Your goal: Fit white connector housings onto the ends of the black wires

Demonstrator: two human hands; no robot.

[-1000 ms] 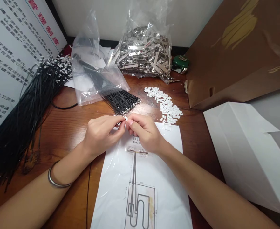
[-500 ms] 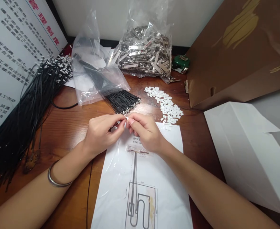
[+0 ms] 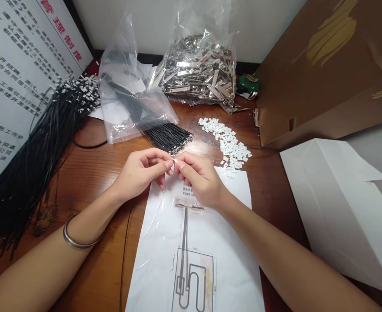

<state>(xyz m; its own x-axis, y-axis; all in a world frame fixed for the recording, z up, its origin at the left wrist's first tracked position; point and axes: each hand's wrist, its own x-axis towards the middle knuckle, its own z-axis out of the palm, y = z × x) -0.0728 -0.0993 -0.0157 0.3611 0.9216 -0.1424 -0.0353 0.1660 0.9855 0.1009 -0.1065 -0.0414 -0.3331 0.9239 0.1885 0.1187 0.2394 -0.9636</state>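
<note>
Head view: the right hand (image 3: 202,177) pinches a small white piece (image 3: 175,160), mostly hidden, between thumb and forefinger, near the far edge of a white printed paper sheet (image 3: 234,271) on the brown wooden desk (image 3: 91,173); the left hand (image 3: 142,170) has fingertips nearly together beside it, hold unclear. Black silver-tipped wires (image 3: 169,136) lie just beyond.

“管理制度” on poster (image 3: 5,86), “保险丝” on sheet (image 3: 236,242)

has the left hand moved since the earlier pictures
Yes, slightly: judged against the printed sheet, the left hand has shifted a little farther up the view, and its thumb now sits higher.
</note>
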